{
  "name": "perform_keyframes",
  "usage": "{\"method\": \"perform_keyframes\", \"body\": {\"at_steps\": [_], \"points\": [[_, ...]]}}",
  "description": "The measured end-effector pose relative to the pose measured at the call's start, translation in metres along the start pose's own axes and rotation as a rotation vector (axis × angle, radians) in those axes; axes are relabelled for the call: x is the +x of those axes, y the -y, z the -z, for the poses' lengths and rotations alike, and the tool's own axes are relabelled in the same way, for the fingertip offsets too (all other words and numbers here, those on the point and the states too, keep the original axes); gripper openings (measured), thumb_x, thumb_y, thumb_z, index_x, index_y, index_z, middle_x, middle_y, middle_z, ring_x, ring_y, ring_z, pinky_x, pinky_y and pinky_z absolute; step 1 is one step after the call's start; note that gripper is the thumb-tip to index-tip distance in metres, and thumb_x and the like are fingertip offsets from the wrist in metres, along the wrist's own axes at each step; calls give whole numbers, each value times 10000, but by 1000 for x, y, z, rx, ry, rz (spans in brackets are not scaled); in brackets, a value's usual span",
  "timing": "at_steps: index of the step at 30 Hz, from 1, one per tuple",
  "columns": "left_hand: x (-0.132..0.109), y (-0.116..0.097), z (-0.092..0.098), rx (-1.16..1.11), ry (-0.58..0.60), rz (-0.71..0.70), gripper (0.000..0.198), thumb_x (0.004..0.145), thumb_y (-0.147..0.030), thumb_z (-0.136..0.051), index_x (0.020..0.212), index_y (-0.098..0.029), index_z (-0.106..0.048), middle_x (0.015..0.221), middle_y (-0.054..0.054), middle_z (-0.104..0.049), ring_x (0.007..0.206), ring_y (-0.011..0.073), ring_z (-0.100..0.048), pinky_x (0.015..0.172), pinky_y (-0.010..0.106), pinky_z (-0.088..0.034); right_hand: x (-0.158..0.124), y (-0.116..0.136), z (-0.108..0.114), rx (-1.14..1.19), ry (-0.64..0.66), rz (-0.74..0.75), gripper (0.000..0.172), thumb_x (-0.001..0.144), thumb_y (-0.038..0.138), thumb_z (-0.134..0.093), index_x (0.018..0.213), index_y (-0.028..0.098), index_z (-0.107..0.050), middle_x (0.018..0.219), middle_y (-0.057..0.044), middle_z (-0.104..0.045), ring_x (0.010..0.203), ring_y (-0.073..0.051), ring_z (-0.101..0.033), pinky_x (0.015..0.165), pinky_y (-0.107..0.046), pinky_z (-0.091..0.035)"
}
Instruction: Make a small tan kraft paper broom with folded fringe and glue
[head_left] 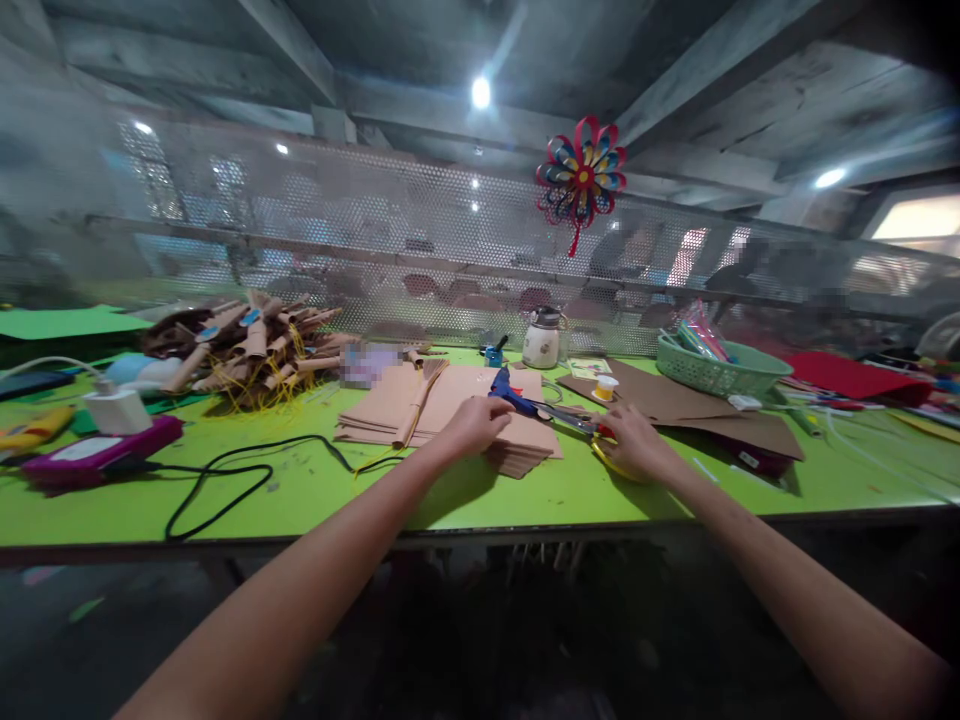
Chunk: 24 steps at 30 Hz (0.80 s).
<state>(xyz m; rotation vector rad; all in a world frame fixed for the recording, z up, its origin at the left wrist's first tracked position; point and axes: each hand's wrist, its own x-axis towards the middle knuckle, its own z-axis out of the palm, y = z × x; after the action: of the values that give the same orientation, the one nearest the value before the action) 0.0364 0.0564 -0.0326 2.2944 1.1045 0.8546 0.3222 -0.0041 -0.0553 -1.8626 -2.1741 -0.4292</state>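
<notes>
Just right of the frame's centre, scissors (pixel 574 419) with red and yellow handles are seen at the green tabletop (pixel 300 505), their blades pointed left toward a blue tool (pixel 504 384). The handles are partly covered by the right hand (pixel 636 444); whether they are firmly gripped cannot be told. At the centre, the left hand (pixel 478 423) is held with fingers bent, over a stack of brown paper (pixel 379 403). The blue tool is located just beyond its fingertips; whether it is touched or held cannot be told. A rolled brown bundle (pixel 417 404) is laid on the stack, left of that hand. Beyond the scissors, a small white-rimmed spool (pixel 604 387) is placed by brown sheets (pixel 667 392), right of centre.
</notes>
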Motion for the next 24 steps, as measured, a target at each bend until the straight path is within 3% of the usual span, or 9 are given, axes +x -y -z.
{"method": "perform_keyframes", "body": {"at_steps": [4, 7, 10, 13, 18, 21, 24], "points": [[14, 18, 30, 123, -138, 69, 283, 783, -237, -515, 969, -145, -708, 979, 76, -703, 893, 190, -622, 812, 251, -436, 16, 40, 6, 177, -106, 89, 329, 770, 113, -500, 1059, 167, -647, 1022, -119, -593, 963, -227, -501, 820, -321, -400], [21, 32, 47, 233, -177, 147, 268, 742, -212, -556, 934, -113, -715, 912, 107, -709, 829, 208, -633, 766, 267, -445, 39, 77, 7, 309, -143, 149, 271, 780, 122, -494, 974, 166, -678, 974, -100, -620, 898, -203, -529, 783, -302, -411], [22, 44, 46, 343, -161, 209, 257, 742, -289, -576, 851, -109, -724, 839, 139, -705, 787, 239, -635, 718, 292, -443, 65, 109, 4, 408, -132, 241, 266, 801, 114, -460, 911, 171, -695, 877, -78, -649, 798, -171, -546, 731, -276, -408], [17, 51, 29, 446, -139, 251, 414, 764, -469, -537, 757, -94, -712, 790, 188, -685, 787, 277, -631, 697, 318, -435, 87, 130, -4, 439, -120, 313, 267, 808, 110, -447, 863, 162, -703, 831, -75, -665, 762, -162, -547, 699, -263, -394], [11, 59, 9, 528, -139, 249, 536, 808, -556, -437, 857, -82, -683, 905, 229, -658, 867, 302, -616, 718, 337, -418, 95, 143, -24, 475, -123, 354, 242, 809, 124, -466, 843, 156, -703, 774, -74, -656, 741, -160, -538, 683, -257, -394], [14, 64, 14, 521, -150, 273, 553, 819, -576, -398, 820, -95, -669, 809, 204, -662, 791, 290, -623, 665, 328, -409, 89, 141, -32, 562, -145, 350, 216, 800, 130, -495, 878, 149, -696, 795, -77, -651, 751, -157, -546, 699, -260, -415], [19, 62, 25, 428, -216, 287, 420, 805, -499, -470, 771, -120, -648, 735, 146, -659, 725, 246, -612, 630, 297, -390, 85, 138, -32, 664, -172, 309, 204, 810, 157, -505, 889, 148, -693, 823, -80, -651, 743, -155, -556, 707, -275, -433]]}}
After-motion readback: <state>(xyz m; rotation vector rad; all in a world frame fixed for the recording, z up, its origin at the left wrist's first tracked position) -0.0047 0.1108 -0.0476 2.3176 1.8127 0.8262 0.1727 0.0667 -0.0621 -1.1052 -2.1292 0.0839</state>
